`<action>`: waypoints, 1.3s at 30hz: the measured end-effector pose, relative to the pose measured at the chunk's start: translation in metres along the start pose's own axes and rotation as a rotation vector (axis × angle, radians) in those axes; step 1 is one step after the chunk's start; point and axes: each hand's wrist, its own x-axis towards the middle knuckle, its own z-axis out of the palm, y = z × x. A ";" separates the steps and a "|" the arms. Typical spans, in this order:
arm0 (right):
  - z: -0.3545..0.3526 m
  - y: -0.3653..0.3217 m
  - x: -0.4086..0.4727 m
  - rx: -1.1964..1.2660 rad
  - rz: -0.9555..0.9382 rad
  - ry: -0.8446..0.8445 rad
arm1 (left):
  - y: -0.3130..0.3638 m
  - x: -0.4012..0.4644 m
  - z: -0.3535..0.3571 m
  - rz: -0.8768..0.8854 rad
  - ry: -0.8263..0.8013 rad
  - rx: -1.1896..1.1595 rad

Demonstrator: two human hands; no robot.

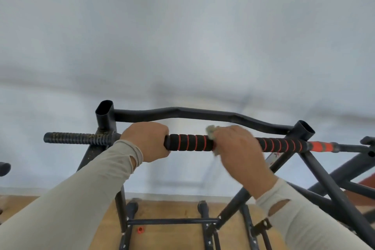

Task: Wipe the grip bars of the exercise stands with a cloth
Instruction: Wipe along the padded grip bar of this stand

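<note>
Here the fingers of the left hand [148, 141] curl over the top of the grip bar [189, 142] and hold it, just left of a black foam sleeve ringed with thin red bands. The fingers of the right hand [238, 148] wrap the same bar further right, pressing a pale grey cloth [212, 130] against it; only a crumpled tuft of cloth shows above the knuckles and a scrap below, the rest being hidden under the hand. That hand is blurred, so its fingertips cannot be made out. The bar runs level across the middle of the view at about head height. Right of the right hand the foam carries on with more red bands, then gives way to a bare orange stretch [321, 146]. Left of the left hand the bar ends in a dark ribbed grip [78, 138] flecked with yellowish specks. Behind it a wavy black bar [203, 113] joins two open-topped posts of the stand [104, 116]. Both arms wear light sleeves [85, 193]. Below, the stand's legs rest on a wooden floor [174, 209], where a small red object [140, 229] is too tiny to identify.
</note>
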 end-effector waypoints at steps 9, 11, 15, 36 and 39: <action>0.002 -0.070 0.027 0.016 0.264 -0.130 | 0.004 0.000 0.000 -0.007 0.008 0.039; 0.016 -0.100 0.027 0.146 0.226 -0.042 | 0.005 0.000 0.000 -0.017 0.027 0.072; 0.013 -0.075 0.010 0.213 0.023 0.017 | 0.006 0.001 0.001 0.010 0.022 0.084; -0.020 -0.036 0.033 0.195 0.022 -0.298 | 0.009 -0.002 -0.004 0.002 -0.021 0.071; -0.037 0.009 0.027 -0.071 0.081 -0.390 | 0.007 -0.002 -0.003 0.002 -0.010 0.059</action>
